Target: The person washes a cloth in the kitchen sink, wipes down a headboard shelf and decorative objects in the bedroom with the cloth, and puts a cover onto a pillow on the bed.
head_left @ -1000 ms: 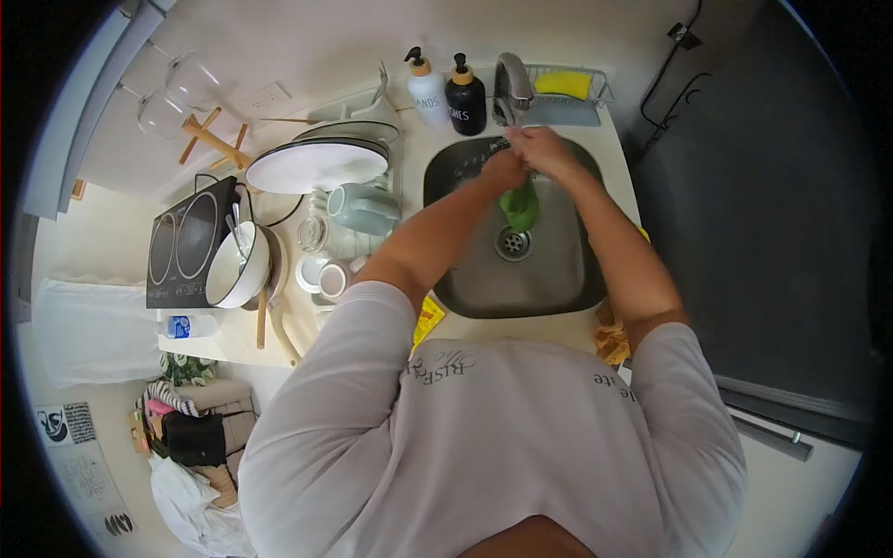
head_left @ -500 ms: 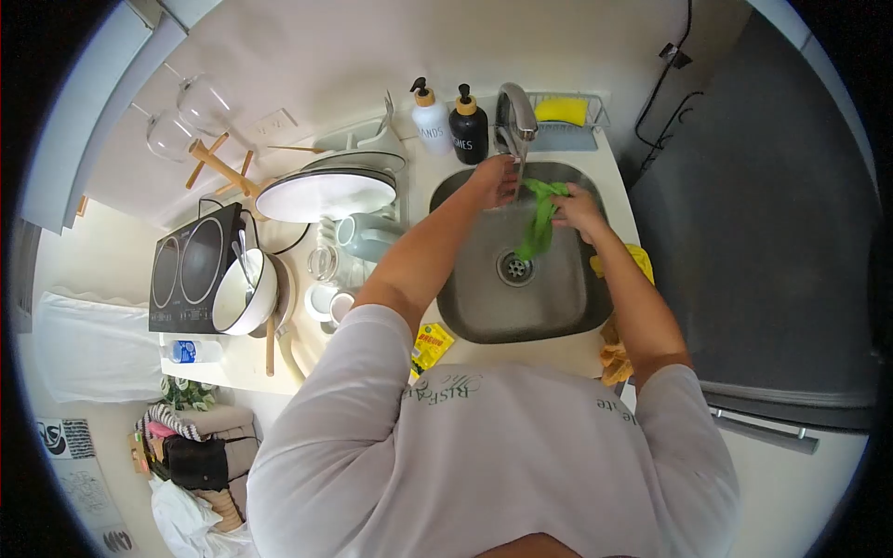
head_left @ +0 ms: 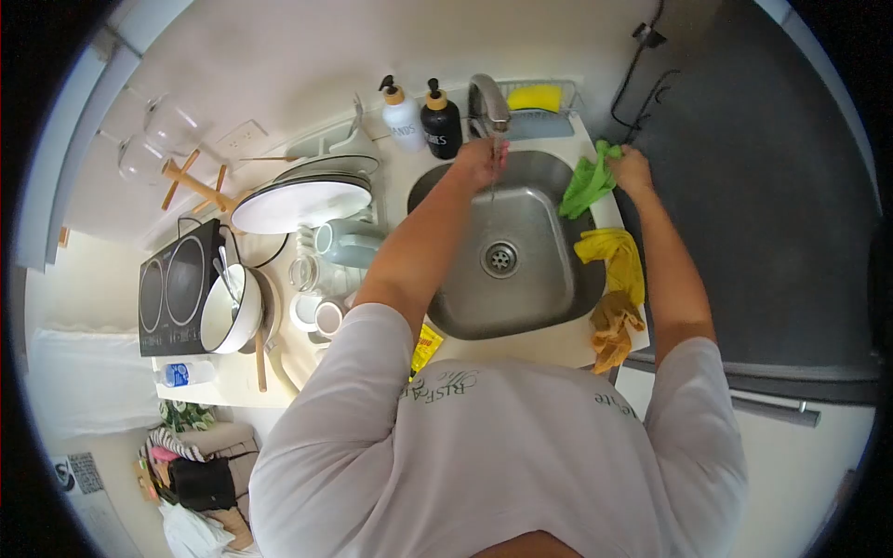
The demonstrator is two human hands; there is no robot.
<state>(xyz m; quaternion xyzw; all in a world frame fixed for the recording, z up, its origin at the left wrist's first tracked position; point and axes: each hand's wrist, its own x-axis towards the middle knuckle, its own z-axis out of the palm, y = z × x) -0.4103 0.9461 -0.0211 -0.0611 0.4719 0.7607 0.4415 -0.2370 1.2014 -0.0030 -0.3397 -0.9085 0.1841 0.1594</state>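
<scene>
Gripped in my right hand [head_left: 631, 170] is a bright green cloth [head_left: 591, 182], which hangs over the right rim of the metal sink [head_left: 521, 219]. My left hand [head_left: 484, 162] is under the spout of the faucet [head_left: 489, 104], where water runs down; its fingers are bent and too small to make out whether they hold anything. On the counter at the sink's right edge lie a yellow cloth [head_left: 616, 259] and, nearer to me, an orange-brown cloth [head_left: 614, 330].
Left of the sink are mugs [head_left: 346, 244], plates [head_left: 302, 205] and a white bowl [head_left: 233, 312] by the black cooktop [head_left: 177, 286]. A white bottle [head_left: 403, 121] and a black bottle [head_left: 441, 123] stand behind. A yellow sponge [head_left: 535, 98] sits in a rack.
My right hand has carried the green cloth from inside the sink to its right edge. My left hand has stayed near the faucet. The view has shifted, showing more of the yellow cloth.
</scene>
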